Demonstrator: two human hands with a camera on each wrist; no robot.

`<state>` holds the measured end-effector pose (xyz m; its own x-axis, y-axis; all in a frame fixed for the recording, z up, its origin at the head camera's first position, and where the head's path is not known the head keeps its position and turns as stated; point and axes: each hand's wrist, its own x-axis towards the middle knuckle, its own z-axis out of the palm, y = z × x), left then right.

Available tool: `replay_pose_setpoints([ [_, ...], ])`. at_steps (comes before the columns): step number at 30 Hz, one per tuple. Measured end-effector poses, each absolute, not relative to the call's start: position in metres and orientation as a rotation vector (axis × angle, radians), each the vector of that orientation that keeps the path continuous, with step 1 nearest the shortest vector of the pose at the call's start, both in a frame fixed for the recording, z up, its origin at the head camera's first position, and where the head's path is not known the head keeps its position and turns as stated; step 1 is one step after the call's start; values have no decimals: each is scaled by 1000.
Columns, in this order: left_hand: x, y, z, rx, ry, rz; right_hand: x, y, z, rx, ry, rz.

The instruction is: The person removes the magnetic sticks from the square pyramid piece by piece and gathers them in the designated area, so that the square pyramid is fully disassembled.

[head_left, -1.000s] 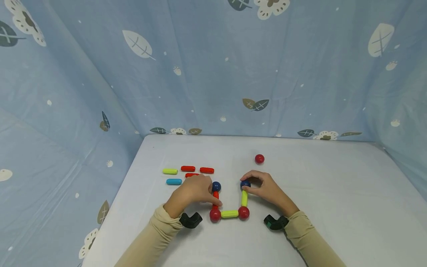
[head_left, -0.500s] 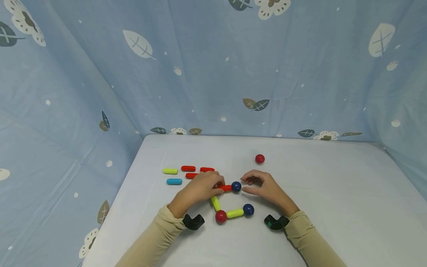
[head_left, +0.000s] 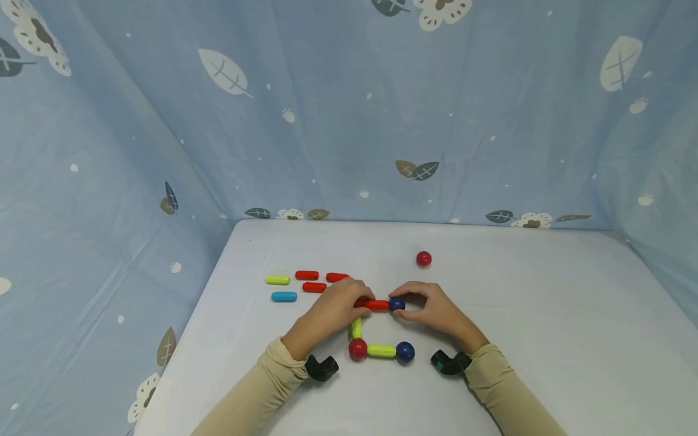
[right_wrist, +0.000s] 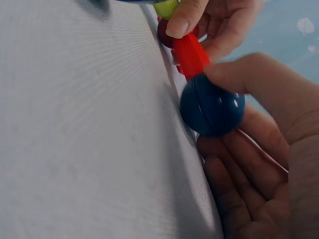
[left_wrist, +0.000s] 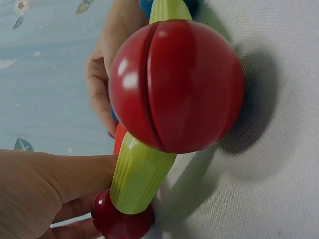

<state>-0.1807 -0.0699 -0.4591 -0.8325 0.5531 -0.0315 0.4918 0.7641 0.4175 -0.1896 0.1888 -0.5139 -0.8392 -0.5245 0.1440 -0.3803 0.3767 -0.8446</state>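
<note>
A U-shaped chain of toy rods and balls lies on the white table, open to the right. My left hand (head_left: 337,306) pinches the red rod (head_left: 377,305) at its left end, where a red ball (left_wrist: 121,221) is mostly covered in the head view. At the rod's other end, my right hand (head_left: 438,312) holds a blue ball (head_left: 397,304) between thumb and fingers. From the covered ball a lime rod (head_left: 357,329) runs down to another red ball (head_left: 357,349). A second lime rod (head_left: 382,351) joins that to a second blue ball (head_left: 405,352).
Left of the hands lie loose rods: a lime rod (head_left: 278,280), a light blue rod (head_left: 284,297) and three red rods (head_left: 307,275), one partly behind the left hand. A loose red ball (head_left: 423,259) sits farther back. Patterned blue cloth (head_left: 349,121) hangs behind the table.
The chain has turned clockwise, its opening swinging from the far side to the right. My right hand let go of one blue ball and now holds the other. The left hand has shifted slightly right.
</note>
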Motion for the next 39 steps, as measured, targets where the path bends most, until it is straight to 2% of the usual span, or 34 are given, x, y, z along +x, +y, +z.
replay_pose_setpoints([
  [29, -177, -67, -458, 852, 2831, 591, -191, 190, -513, -673, 2630, -1497],
  [36, -177, -67, -457, 835, 2819, 601, -199, 213, -508, -622, 2676, -1646],
  [39, -176, -67, -458, 815, 2813, 600, -205, 231, -508, -496, 2774, -1695],
])
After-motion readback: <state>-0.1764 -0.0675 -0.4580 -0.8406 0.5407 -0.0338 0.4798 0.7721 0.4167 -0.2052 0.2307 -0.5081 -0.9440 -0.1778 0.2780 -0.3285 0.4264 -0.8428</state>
